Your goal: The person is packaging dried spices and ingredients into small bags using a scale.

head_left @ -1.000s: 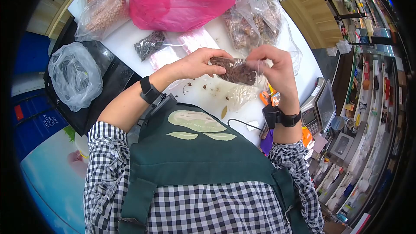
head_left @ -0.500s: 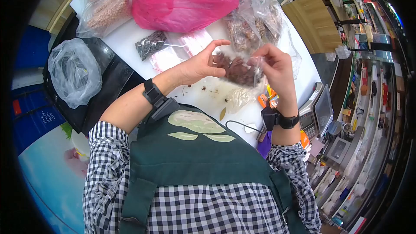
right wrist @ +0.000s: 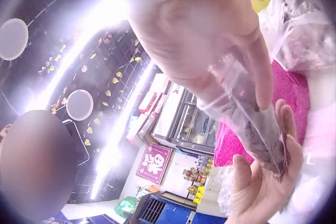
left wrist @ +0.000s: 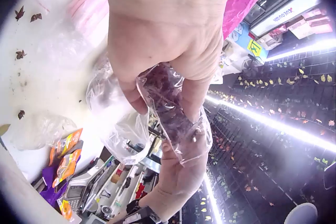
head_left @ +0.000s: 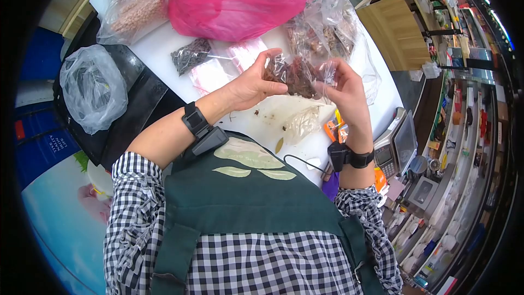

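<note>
Your left hand [head_left: 246, 86] and right hand [head_left: 350, 94], fingers part-curled, grip the bag [head_left: 297, 79] above the counter [head_left: 265, 125], in from its near edge, a handling step calling for steady support.

Bright pink bag [head_left: 234, 8]; dark green apron [head_left: 245, 202]; black-and-white checked sleeves [head_left: 134, 202]; white tabletop [head_left: 256, 125].
</note>
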Tool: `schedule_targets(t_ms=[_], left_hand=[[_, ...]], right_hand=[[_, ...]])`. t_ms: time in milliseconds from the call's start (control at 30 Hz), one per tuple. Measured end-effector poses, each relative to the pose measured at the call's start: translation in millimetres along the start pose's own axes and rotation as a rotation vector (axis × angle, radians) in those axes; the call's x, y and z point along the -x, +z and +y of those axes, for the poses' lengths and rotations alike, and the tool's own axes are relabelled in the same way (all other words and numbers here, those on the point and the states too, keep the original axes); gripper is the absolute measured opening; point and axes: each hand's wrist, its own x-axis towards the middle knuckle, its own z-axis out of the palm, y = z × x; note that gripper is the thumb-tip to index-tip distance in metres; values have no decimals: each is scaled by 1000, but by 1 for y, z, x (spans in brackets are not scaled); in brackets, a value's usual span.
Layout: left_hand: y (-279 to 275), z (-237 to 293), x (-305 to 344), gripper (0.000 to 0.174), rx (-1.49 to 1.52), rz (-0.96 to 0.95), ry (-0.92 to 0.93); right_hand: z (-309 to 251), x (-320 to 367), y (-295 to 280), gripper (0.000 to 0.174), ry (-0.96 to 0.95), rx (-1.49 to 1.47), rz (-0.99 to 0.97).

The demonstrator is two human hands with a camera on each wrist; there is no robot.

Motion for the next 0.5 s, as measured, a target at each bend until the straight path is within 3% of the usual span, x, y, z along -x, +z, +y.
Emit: schedule_targets(t_ms=[33,167,233,267,333,367,433,467,500], left_hand=[[0,-1,-1,82,-61,-48,16],[2,1,1,67,-90,-106,-17],[4,0,2,66,-122,-112,1],[5,0,2,64,-154,-119,15],[2,1,3,62,-151,-113,-8],[1,2,3,61,-152,-108,-25],[3,3,3,59,-103,-109,0],[3,3,5,56,-51,-110,20],[2,3,6,56,-50,-109,19]], right_hand=[[5,2,-1,37,94,-17,-17],[10,0,2,41,99,90,-13],[-4,-1,11,39,-93,94,-24],[-3,-2,11,39,-91,93,-24],[-1,-2,10,37,191,-12,-5],[-1,-1,10,37,190,-10,-5],[-1,0,11,36,192,-365,-44],[1,0,14,36,194,-366,-45],[3,-1,18,35,173,-176,-1]])
